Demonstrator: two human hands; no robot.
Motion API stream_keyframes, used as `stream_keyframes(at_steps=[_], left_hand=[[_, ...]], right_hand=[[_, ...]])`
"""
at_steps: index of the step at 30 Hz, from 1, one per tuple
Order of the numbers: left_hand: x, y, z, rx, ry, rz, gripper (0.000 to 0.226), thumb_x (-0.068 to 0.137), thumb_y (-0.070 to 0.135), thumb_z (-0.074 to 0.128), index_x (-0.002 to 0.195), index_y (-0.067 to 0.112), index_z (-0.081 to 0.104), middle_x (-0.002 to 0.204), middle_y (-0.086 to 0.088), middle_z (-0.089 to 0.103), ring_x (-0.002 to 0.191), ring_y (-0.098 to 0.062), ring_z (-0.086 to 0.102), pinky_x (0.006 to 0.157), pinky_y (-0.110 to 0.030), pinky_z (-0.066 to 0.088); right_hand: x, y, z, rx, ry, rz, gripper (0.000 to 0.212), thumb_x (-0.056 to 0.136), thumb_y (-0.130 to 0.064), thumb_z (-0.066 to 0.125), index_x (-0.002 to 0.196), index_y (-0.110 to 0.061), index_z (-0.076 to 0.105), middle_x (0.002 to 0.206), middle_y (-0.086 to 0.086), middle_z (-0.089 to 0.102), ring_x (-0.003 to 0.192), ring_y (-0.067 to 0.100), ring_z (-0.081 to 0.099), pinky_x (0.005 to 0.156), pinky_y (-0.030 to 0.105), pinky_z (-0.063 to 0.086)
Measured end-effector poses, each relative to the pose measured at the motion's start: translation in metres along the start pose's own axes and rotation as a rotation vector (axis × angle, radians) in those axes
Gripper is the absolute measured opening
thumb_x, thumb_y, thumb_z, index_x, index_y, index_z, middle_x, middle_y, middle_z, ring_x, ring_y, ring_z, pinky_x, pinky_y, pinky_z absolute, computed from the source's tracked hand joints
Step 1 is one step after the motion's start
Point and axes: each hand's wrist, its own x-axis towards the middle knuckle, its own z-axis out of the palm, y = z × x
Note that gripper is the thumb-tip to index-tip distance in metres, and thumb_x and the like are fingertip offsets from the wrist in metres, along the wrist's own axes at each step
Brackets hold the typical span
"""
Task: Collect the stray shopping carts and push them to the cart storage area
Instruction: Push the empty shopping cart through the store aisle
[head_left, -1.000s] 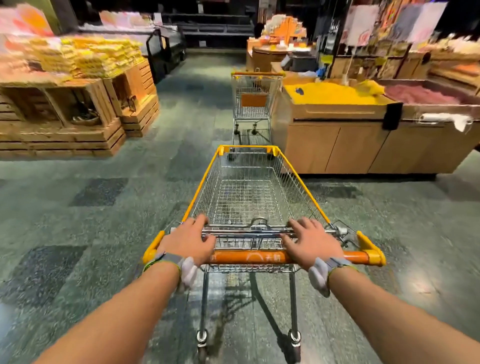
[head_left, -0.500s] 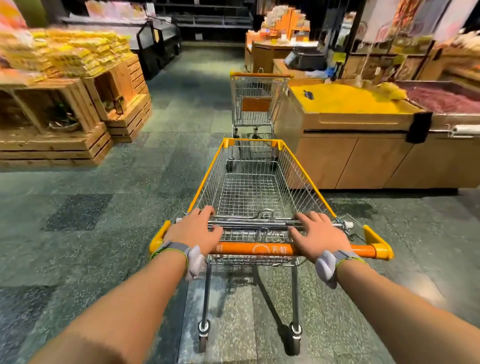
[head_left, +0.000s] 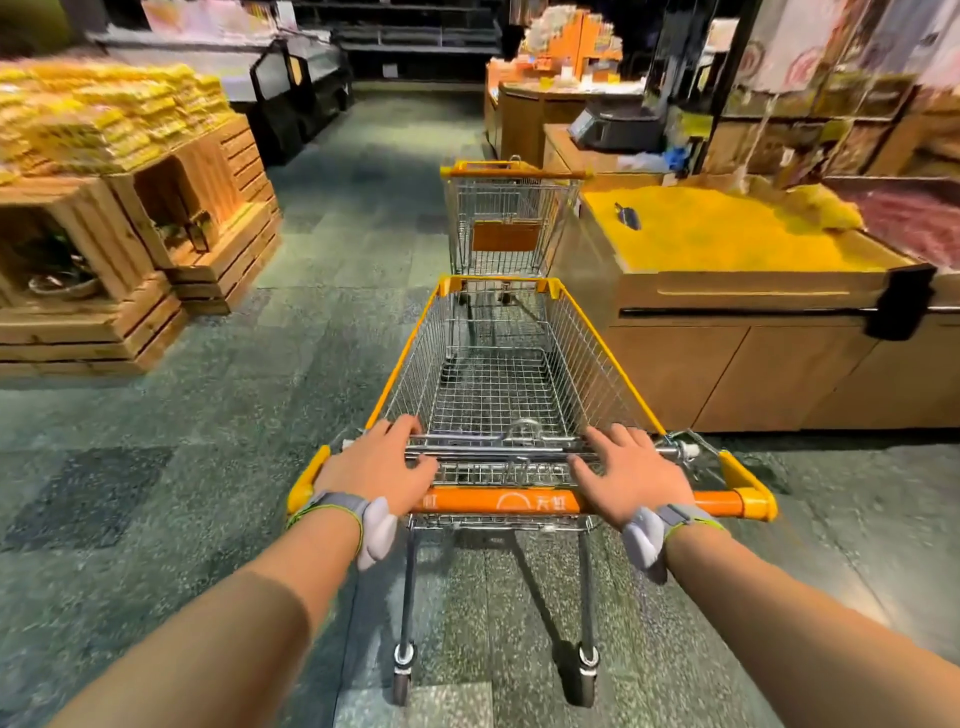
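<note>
Cart (head_left: 498, 395) stands on the floor (head_left: 208, 426) straight ahead in the aisle, its wire basket empty and its orange handle (head_left: 519, 501) nearest the camera. Both arms reach forward, nearly straight, with the palms facing down. The left hand (head_left: 382, 470) rests on the left end of the handle, its fingers (head_left: 402, 426) spread and lying over the metal bar just beyond the handle, the thumb pointing inward; it presses down on the handle rather than wrapping it. The right hand (head_left: 631, 475) lies the same way toward the right part of the handle, fingers fanned over the metal bar, thumb angled inward, also flat on top and not closed around it. Each wrist carries a grey band with a pale device on its inner side. A 2nd cart (head_left: 506, 223) stands just beyond the front of the near one, in line with it, its handle end toward the camera; whether the 2 touch cannot be told. To the right of both carts runs a wooden counter (head_left: 727, 358) topped with a yellow heap (head_left: 727, 234). Wooden crates (head_left: 171, 249) with yellow packs stand well off to the left.
</note>
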Motion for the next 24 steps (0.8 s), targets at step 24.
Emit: stream_keyframes(at_steps=[24], left_hand=[[0.299, 0.024, -0.028, 0.003, -0.152, 0.006, 0.047, 0.090, 0.060, 0.042, 0.131, 0.038, 0.033, 0.127, 0.004, 0.043, 0.122, -0.024, 0.047, 0.085, -0.039, 0.047]], right_hand=[[0.301, 0.028, -0.043, -0.065, -0.109, -0.023, 0.074, 0.093, -0.068, 0.018, 0.157, -0.031, 0.019, 0.158, -0.003, 0.025, 0.148, 0.020, 0.016, 0.111, 0.048, 0.036]])
